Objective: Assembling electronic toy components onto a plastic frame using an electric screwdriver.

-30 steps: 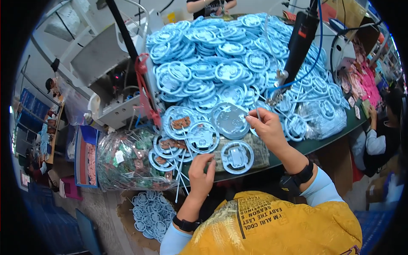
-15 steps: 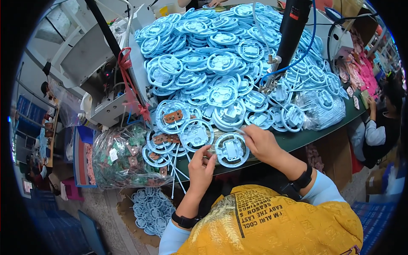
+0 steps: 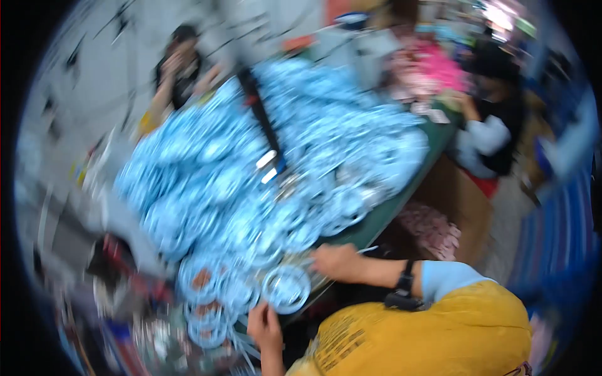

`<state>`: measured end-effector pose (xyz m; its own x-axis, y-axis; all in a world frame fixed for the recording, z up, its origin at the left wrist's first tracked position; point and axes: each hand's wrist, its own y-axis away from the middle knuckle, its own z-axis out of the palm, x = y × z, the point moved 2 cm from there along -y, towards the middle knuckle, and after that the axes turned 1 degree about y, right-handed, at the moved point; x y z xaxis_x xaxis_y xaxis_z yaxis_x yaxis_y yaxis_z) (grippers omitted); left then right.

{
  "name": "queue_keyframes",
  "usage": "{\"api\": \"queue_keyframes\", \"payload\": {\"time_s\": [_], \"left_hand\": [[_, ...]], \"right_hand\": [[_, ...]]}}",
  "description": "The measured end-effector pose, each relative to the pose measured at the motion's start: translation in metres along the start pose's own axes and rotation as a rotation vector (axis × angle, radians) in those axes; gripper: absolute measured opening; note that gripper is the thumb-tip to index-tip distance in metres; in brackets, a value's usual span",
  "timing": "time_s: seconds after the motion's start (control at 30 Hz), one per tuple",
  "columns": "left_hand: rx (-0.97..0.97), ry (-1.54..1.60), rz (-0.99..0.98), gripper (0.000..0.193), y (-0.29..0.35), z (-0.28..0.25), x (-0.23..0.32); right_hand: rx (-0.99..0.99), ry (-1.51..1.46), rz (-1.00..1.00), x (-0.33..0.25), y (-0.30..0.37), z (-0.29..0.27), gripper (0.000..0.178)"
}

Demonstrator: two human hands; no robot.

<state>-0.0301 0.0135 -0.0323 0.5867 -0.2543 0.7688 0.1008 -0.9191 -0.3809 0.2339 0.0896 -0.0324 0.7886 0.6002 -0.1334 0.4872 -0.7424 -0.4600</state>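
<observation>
The picture is smeared by motion. A light-blue plastic toy steering wheel [image 3: 286,289] lies at the near table edge between my hands. My left hand [image 3: 266,326] is by its lower left rim, fingers curled inward; whether they grip anything is blurred. My right hand [image 3: 337,262] is closed just beyond its upper right rim. A thin white strip [image 3: 369,249] shows beside that hand, but what the fingers hold is hidden. More blue wheels [image 3: 207,329], some with brown pieces on them, lie left of my left hand, with pale strands [image 3: 243,344] hanging below.
A large heap of blue wheels [image 3: 251,156] covers the green table [image 3: 401,194]. A black upright tool [image 3: 260,116] stands over it. One person [image 3: 179,75] is across the table, another [image 3: 495,119] at the right near pink parts [image 3: 436,66]. A box of pink pieces [image 3: 433,232] stands below.
The view has swung right and tilted, so the table slants and the scene blurs. A person across the table has come into view. My hands remain on either side of the same wheel.
</observation>
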Motion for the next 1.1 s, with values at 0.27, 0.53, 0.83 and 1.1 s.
{"api": "queue_keyframes", "payload": {"time_s": [0.27,0.53,0.83,1.1], "left_hand": [[-0.038,-0.117,0.055,0.014,0.009,0.014,-0.005],[-0.005,-0.122,0.06,0.015,0.007,0.014,-0.003],[-0.003,-0.175,0.046,0.014,-0.002,-0.001,-0.002],[0.185,0.286,0.525,0.033,-0.113,-0.133,0.15]], "right_hand": [[0.111,-0.12,0.031,0.013,0.023,0.016,0.029],[0.102,-0.138,0.036,0.012,0.018,0.016,0.028],[0.109,-0.159,0.024,0.014,0.021,0.017,0.03],[0.08,-0.156,0.025,0.012,0.019,0.016,0.032]]}}
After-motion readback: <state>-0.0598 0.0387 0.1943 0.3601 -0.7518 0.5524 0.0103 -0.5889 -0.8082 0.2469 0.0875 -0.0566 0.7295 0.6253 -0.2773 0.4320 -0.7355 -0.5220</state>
